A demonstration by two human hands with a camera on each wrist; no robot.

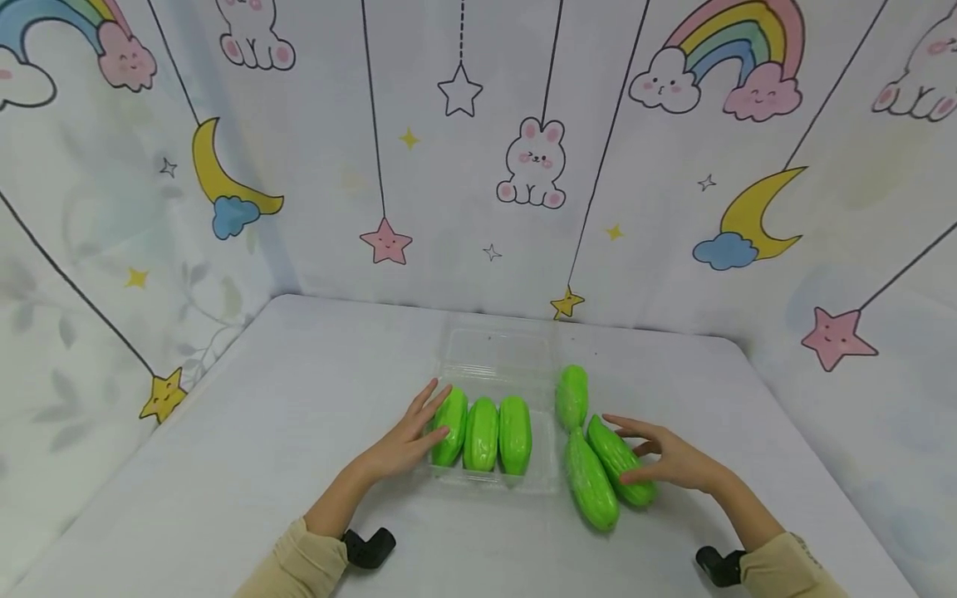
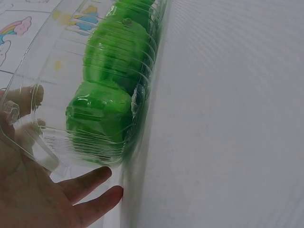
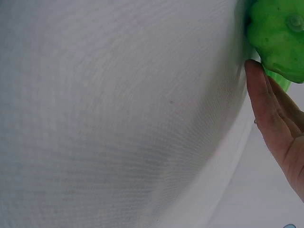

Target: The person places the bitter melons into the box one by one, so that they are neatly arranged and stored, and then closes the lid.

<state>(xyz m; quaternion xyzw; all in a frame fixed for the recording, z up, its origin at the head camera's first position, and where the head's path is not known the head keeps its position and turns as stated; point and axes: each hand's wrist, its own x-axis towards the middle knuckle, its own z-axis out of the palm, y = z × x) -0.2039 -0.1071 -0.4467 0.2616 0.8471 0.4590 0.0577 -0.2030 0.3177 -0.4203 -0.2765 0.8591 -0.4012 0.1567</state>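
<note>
Three green cucumber-like vegetables [image 1: 481, 436] lie side by side in a clear plastic box [image 1: 548, 457]. My left hand [image 1: 407, 440] is at the box's left side, fingers spread and fairly straight, thumb overlapping the leftmost vegetable in the head view. From the left wrist, part of that hand [image 2: 42, 190] shows through the clear wall. To the right of the box, my right hand [image 1: 665, 457] reaches over a loose green vegetable [image 1: 616, 457], thumb and fingers apart around it. In the right wrist view, straight fingers [image 3: 263, 102] lie close to the vegetable's lobed end [image 3: 280, 38].
Two more loose green vegetables lie right of the box, one farther back [image 1: 572, 394] and one in front [image 1: 592, 490]. The box's clear lid [image 1: 497, 347] is folded back behind it. A white-covered table [image 1: 299, 390] meets a cartoon-printed curtain [image 1: 314, 166] at the back and sides.
</note>
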